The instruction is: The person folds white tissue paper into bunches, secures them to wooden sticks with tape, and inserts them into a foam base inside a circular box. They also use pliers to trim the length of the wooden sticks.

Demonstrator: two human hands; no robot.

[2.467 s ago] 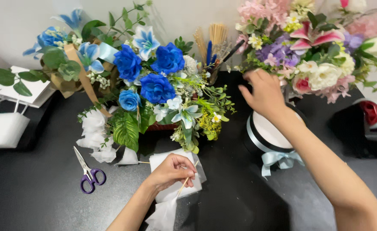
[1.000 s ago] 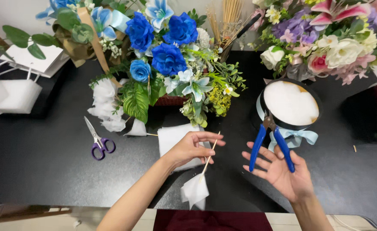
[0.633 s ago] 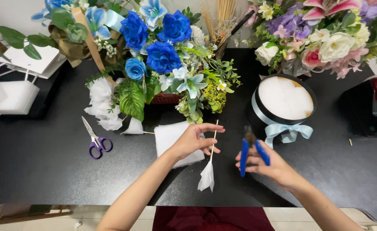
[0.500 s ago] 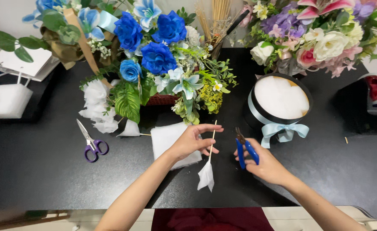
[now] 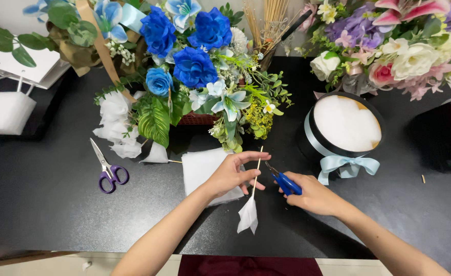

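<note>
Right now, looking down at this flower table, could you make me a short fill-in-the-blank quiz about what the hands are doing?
1. The left hand holds a thin stick with a folded piece of ____ mesh at its lower end.
2. The right hand grips a cutter with ____ handles.
3. The scissors lying left of the hands have ____ handles.
4. The round box is tied with a pale blue ____.

Missing words: white; blue; purple; bow
</note>
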